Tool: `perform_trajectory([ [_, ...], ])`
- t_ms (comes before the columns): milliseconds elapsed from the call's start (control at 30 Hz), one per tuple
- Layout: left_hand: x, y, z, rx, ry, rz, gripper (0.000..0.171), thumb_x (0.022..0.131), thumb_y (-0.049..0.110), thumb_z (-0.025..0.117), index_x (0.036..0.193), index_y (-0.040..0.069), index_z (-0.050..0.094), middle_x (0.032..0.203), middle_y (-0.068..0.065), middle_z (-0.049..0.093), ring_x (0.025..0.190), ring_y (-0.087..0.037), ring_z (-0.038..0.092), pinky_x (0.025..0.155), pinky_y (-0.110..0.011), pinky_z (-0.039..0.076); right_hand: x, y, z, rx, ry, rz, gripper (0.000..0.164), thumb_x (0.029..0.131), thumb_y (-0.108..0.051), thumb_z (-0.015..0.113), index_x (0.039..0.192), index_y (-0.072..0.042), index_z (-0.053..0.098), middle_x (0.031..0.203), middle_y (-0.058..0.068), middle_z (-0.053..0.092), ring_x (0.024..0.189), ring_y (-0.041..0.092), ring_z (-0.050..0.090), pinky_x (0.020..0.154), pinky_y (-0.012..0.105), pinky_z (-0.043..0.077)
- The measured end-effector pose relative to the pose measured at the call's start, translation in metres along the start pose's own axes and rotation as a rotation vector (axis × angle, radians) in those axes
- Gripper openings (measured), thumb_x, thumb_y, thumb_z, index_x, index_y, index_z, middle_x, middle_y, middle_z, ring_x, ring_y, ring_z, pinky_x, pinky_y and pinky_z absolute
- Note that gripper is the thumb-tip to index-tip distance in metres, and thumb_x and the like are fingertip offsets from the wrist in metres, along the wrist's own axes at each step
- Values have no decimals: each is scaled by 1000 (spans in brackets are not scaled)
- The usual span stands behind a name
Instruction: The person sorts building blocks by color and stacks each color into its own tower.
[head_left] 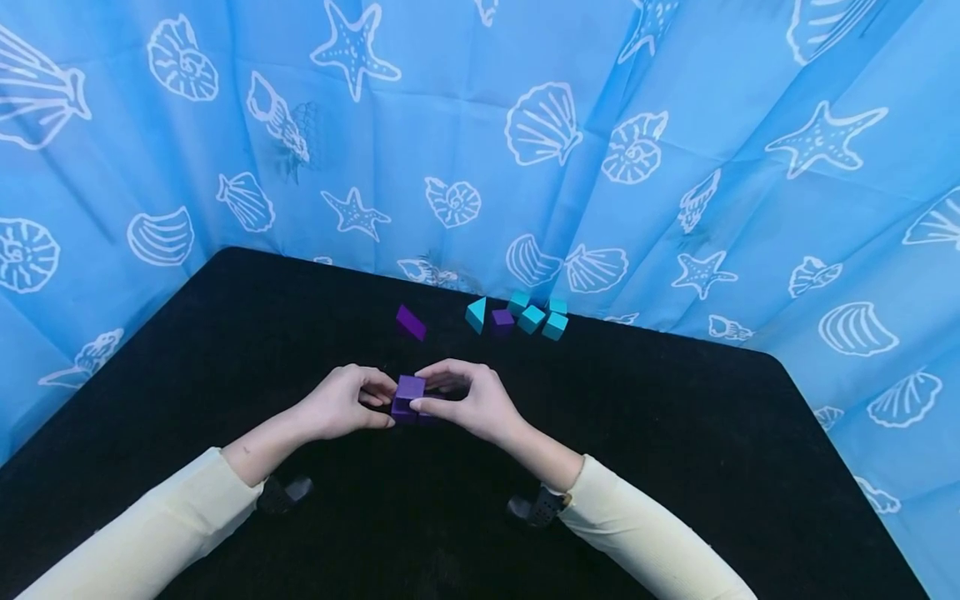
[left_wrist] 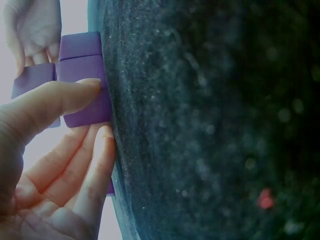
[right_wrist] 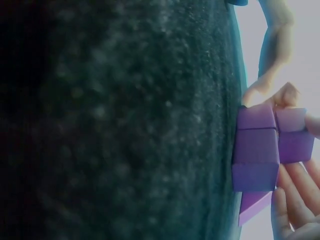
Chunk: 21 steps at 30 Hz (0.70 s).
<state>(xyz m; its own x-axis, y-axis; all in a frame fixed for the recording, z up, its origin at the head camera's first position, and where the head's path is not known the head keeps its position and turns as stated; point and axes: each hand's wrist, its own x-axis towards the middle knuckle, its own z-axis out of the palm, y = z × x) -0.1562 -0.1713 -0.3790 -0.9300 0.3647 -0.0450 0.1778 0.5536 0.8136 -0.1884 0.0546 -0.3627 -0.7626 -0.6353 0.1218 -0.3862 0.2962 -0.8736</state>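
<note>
"How does it feel to handle?"

"Light and stiff, I'd guess. My right hand (head_left: 480, 406) pinches the upper purple block (head_left: 410, 387), thumb on the near side, fingers behind. Opposite flat faces look like the best hold."

"And your left?"

"My left hand (head_left: 341, 404) sits narrow about the left end of the lower purple block (left_wrist: 82, 69), right below what my right fingers hold. How hard it grips, I cannot tell, nor whether the two blocks quite touch."

"Slippery?"

"Perhaps slightly: the faces look smooth and matt, the edges crisp, maybe painted wood. Hardly fragile, but a nudge could shift the seam where a second lower block (left_wrist: 80, 46) meets it."

"What's past your fingertips?"

"On the dark, fabric-like table (head_left: 637, 433), a slanted purple piece (head_left: 411, 322) straight ahead; ahead and right of my fingers, a sharp teal wedge (head_left: 476, 316), a purple cube (head_left: 502, 322) and teal cubes (head_left: 532, 319). Beyond them hangs a creased blue curtain (head_left: 465, 125)."
</note>
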Motion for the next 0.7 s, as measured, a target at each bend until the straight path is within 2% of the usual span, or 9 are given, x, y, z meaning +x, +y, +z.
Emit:
perform_trajectory([
  [200, 0, 1, 0, -3, -2, -4, 39, 77, 8, 75, 113, 1, 62, 106, -11, 64, 98, -21, 64, 87, -32, 55, -6, -24, -2, 12, -24, -3, 35, 84, -5, 70, 116, 5, 60, 115, 21, 66, 108, 34, 63, 96, 50, 48],
  [300, 0, 1, 0, 3, 1, -5, 39, 77, 8, 75, 114, 0, 62, 107, -11, 64, 98, -21, 64, 87, -33, 55, -7, -29, -1, 12, -24, -6, 35, 85, -6, 70, 116, 5, 61, 114, 21, 66, 108, 34, 63, 96, 51, 48],
  [533, 0, 2, 0, 6, 3, -7, 40, 77, 8, 75, 114, 0, 61, 107, -11, 63, 98, -20, 63, 87, -34, 55, -7, -29, -1, 23, -32, 7, 36, 85, -6, 69, 117, 5, 60, 115, 21, 65, 109, 36, 62, 96, 51, 47],
  [700, 0, 2, 0, 10, 2, -15, 40, 77, 8, 75, 114, 0, 62, 107, -11, 63, 98, -20, 64, 87, -33, 55, -5, -19, 0, 31, -41, 11, 39, 85, -6, 69, 121, 5, 58, 117, 21, 64, 111, 36, 60, 97, 51, 47],
])
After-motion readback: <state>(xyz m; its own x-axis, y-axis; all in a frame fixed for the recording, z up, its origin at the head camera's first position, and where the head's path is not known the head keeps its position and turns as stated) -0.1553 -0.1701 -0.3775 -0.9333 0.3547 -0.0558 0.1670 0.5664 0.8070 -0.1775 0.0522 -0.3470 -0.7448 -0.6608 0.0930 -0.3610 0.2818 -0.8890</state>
